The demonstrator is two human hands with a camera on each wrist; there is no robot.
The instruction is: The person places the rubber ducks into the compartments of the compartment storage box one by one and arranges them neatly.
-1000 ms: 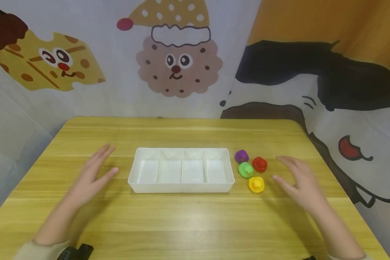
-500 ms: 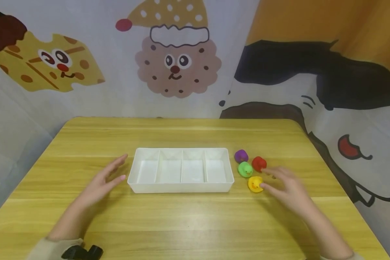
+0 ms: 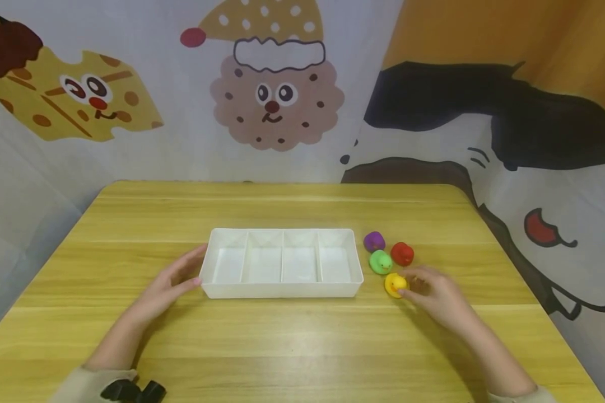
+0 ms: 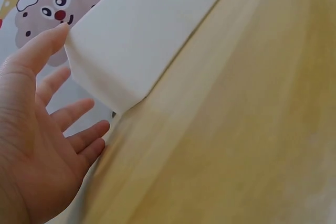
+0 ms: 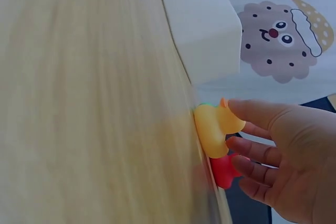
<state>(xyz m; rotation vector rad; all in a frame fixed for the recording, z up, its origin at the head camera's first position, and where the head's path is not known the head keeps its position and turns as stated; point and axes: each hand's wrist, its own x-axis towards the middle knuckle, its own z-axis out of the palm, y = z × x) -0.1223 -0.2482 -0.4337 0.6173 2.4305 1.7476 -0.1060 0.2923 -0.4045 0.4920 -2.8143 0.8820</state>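
Note:
A white tray [image 3: 282, 290] with several compartments in a row sits on the wooden table. At its left end, my left hand [image 3: 168, 288] has its thumb against the near corner and its fingers loosely spread by the end wall; the left wrist view shows this hand [image 4: 50, 135] holding nothing. Right of the tray, my right hand [image 3: 438, 296] pinches the head of a yellow rubber duck [image 3: 394, 284] between thumb and fingers. The duck still stands on the table. Close behind it are a green duck [image 3: 380, 262], a red duck [image 3: 403, 254] and a purple duck [image 3: 374, 242].
The wooden table [image 3: 282, 347] has its far edge against a hanging cloth [image 3: 176, 162] printed with cartoon figures. Bare tabletop lies in front of the tray. A black strap mount [image 3: 133, 390] is on the left sleeve.
My left hand has moved right and come up to the tray's left end. My right hand has moved left and taken hold of the yellow duck. Tray and ducks stay put.

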